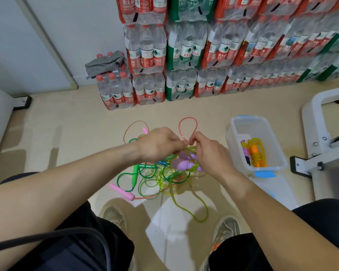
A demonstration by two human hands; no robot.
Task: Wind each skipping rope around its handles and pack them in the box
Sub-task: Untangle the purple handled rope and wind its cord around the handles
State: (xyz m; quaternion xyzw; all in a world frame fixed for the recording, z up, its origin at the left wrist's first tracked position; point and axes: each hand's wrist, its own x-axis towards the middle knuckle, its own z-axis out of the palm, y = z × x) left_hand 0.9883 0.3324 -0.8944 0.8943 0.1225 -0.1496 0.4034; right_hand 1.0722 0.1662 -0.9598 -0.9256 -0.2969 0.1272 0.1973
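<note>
Head view: the person's two hands meet over the floor (70, 130), just above a loose pile of ropes (160, 177). The left hand (160, 146) comes from the left with its fingers curled inward, and the right hand (210, 155) comes from the right with thumb and forefinger pressed together. Both pinch the red rope (188, 118) at the same place, where the hands touch. From this place the red rope rises as one narrow loop on the far side of the fingers.

The purple handles (182, 165) are directly below the right hand, side by side, above the pile. I cannot tell if the lower fingers of this hand hold them or if they only hang there.

In the pile the green and yellow cords are tangled together. A green handle (134, 176) lies at its left side, under the left wrist, and a pink handle (121, 191) lies a little nearer to the person.

The box (235, 149) is clear plastic. It stands open on the floor to the right of the right hand, near but apart from it. Inside it lies a yellow rope with orange handles (254, 151), and a darker bundle is beside it.

Packs of water bottles (184, 51) are stacked against the wall behind.
</note>
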